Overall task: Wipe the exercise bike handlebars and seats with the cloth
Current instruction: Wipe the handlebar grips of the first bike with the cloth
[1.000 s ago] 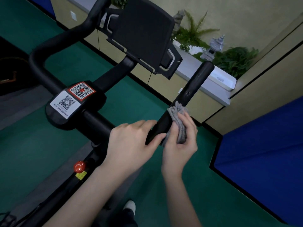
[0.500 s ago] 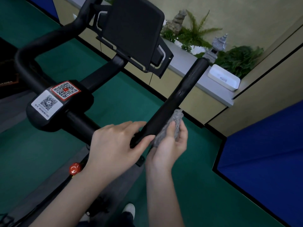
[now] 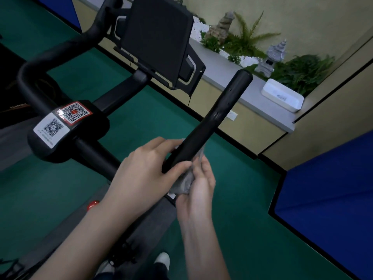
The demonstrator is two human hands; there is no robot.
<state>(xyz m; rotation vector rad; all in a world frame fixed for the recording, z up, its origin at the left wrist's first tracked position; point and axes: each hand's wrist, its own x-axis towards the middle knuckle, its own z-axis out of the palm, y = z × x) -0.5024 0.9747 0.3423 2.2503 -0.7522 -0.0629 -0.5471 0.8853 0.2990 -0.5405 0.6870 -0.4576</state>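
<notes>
The black right handlebar (image 3: 218, 116) of the exercise bike slants up toward the far right. My left hand (image 3: 141, 172) grips its near end, thumb on top. My right hand (image 3: 198, 186) holds a grey cloth (image 3: 184, 183) bunched against the underside of the bar, right beside the left thumb. Much of the cloth is hidden by the fingers and the bar. The left handlebar (image 3: 40, 63) curves away at the upper left. No seat shows in this view.
A black console screen (image 3: 157, 37) stands above the bar's centre block with QR stickers (image 3: 64, 122). A red knob (image 3: 92, 204) sits on the frame below. A grey ledge (image 3: 252, 93) with plants, a stone lantern and a white box runs behind. Blue mat (image 3: 327, 195) right.
My right hand slid the cloth down the handlebar toward its near end, from mid-bar to right beside the left thumb. The left hand kept its grip. The view shifted slightly.
</notes>
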